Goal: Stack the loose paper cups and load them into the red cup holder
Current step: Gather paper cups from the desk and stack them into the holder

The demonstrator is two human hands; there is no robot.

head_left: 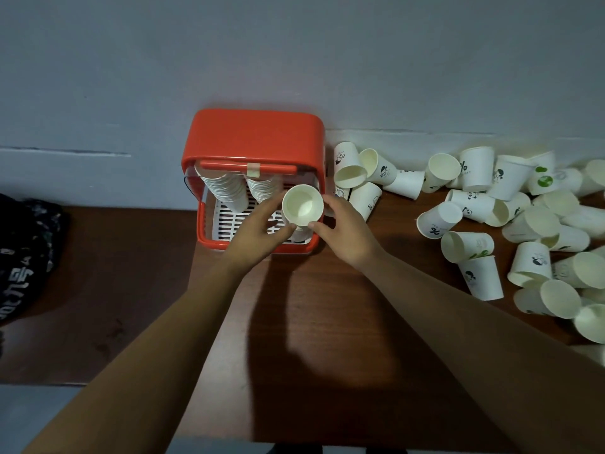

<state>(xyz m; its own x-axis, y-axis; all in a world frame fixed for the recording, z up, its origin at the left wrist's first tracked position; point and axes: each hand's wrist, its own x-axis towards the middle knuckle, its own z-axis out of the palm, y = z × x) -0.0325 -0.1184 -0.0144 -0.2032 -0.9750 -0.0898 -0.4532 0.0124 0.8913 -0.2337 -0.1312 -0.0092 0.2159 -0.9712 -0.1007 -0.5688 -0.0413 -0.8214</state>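
A dark cloth [26,253] is lying at the surface's [311,322] left end. Two loaded stacks [226,191] are leaning inside the red cup holder [252,136]. Your left hand [262,235] and right hand [345,235] are curling round a cup stack [302,204], gripping it over the holder's right side. Loose cups [491,198] are lying scattered further right.

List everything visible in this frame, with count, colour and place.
red cup holder: one, red, on table against wall.
slatted tray: one, white, in the holder's base.
loaded cup stacks: two, white, leaning inside the holder.
held cup: one, white, above the holder's front right.
loose cups: many, white with prints, scattered on table's right.
table: one, dark brown.
dark cloth: one, black, far left.
left hand: one, grips held cup's left side.
right hand: one, grips its right side.
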